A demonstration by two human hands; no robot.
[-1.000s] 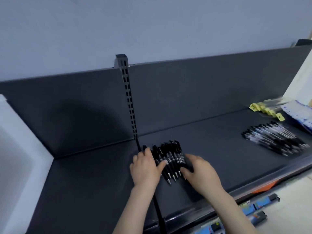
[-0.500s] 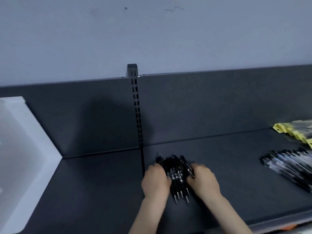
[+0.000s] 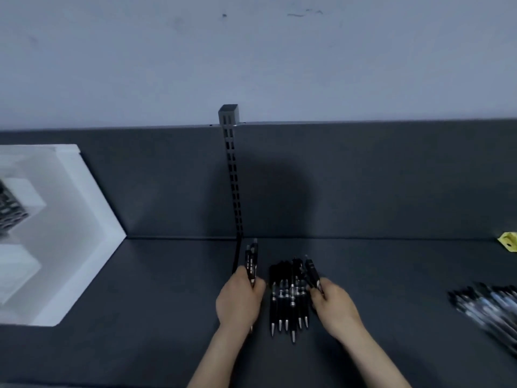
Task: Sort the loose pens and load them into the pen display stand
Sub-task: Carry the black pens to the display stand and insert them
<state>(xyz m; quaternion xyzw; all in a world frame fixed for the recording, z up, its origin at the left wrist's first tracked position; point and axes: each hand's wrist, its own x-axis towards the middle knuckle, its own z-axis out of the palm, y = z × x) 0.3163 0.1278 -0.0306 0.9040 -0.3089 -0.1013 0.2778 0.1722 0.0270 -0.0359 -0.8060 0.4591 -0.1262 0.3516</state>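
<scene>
Biggest thing here is the dark grey shelf (image 3: 391, 275), with a slotted upright (image 3: 233, 177) running up its back panel; I'll place everything off that. Far left of the upright is a white stepped stand (image 3: 70, 247), probably the pen display, though only a corner with a dark grid of holes shows. Far right of it there's a blurry second heap of pens (image 3: 486, 309) and a yellow tag (image 3: 507, 242).

The main bunch of black pens (image 3: 289, 301) lies flat just right of the upright's foot, tips toward the person.

What changed: half a second ago both hands were cupped around that bunch, squeezing it square. Now they've parted. The left hand (image 3: 239, 301), right at the upright's foot, grips a pen (image 3: 251, 264), maybe two, pointing up. The right hand (image 3: 333, 303), on the bunch's far side, pinches another pen (image 3: 312, 273) lifted off the edge.

So I'd say tidying's done and picking out has started. Nothing's loaded yet.
</scene>
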